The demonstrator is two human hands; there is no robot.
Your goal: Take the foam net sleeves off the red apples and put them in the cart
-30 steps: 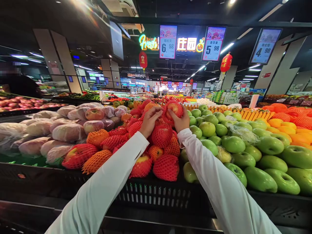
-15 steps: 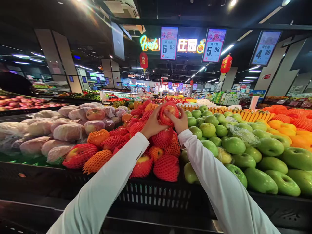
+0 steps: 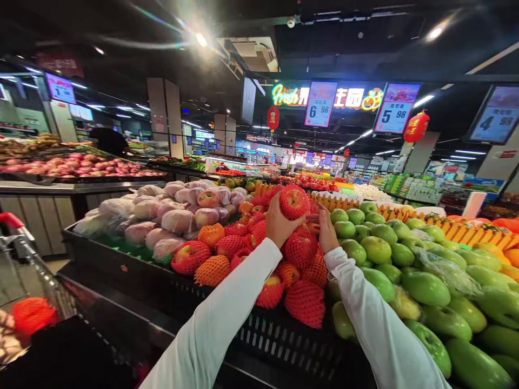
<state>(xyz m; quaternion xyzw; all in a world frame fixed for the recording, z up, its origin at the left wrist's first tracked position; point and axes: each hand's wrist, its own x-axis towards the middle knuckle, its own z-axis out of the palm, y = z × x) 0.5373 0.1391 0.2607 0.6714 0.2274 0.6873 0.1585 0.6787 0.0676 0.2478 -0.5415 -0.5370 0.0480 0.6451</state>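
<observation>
A red apple in a red foam net [image 3: 294, 202] is raised above the pile, its top facing me. My left hand [image 3: 280, 222] is closed around it from the left and below. Just to the right, my right hand [image 3: 326, 229] is off this apple, thumb raised and fingers apart, pointing left; its fingertips are partly hidden near the netted fruit behind. Beneath both hands lie more netted apples [image 3: 306, 302], in red and orange foam sleeves, in a black crate [image 3: 287, 346].
Plastic-wrapped apples [image 3: 178, 221] lie on the left and green apples [image 3: 389, 240] on the right. A shopping cart [image 3: 34, 254] with a red netted bag [image 3: 34, 316] stands at lower left. Price signs [image 3: 320, 104] hang overhead. A person in dark clothes [image 3: 108, 139] is at the far left.
My right hand has let go of the apple and moved slightly right, while my left hand keeps it. My view has turned left, bringing the cart into sight.
</observation>
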